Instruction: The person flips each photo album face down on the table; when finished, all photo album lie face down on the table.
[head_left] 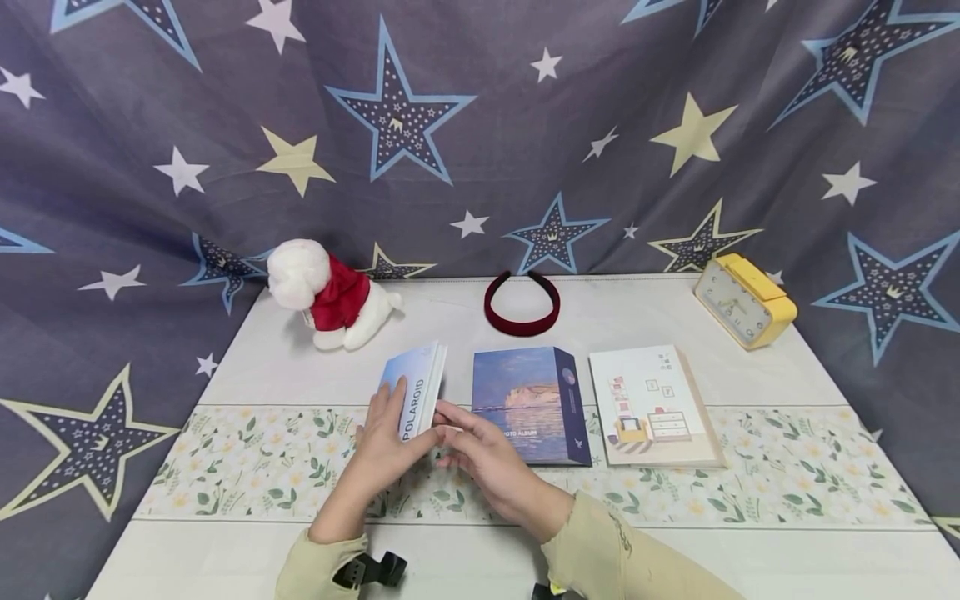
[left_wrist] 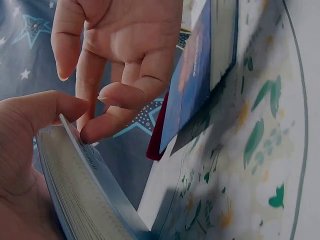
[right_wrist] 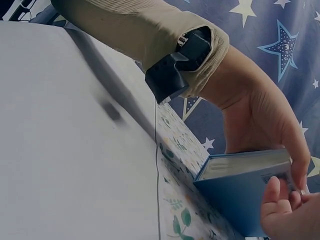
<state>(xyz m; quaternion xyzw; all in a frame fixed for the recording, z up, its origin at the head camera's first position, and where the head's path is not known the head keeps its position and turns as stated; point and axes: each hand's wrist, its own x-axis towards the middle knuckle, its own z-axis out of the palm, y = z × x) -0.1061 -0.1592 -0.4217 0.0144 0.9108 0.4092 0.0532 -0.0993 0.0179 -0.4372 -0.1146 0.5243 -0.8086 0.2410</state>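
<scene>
A light-blue album (head_left: 412,367) with POLAROID on it stands tilted up from the table. My left hand (head_left: 390,446) grips it, fingers spread over its cover and thumb over the near upper edge. In the left wrist view, the page edges of the album (left_wrist: 75,175) face the camera. My right hand (head_left: 483,458) is at its right side, fingers loosely bent, one fingertip touching it near the left thumb. The right wrist view shows the bent fingers of the right hand (right_wrist: 290,210) in front of the album's blue cover (right_wrist: 235,192).
Right of the hands lie a sea-cliff photo album (head_left: 517,392) and a white notebook (head_left: 637,400) with a room drawing. Farther back are a white plush dog (head_left: 300,275) in red, a dark red headband (head_left: 522,327) and a yellow clock (head_left: 742,304). A starry curtain (head_left: 487,150) hangs behind.
</scene>
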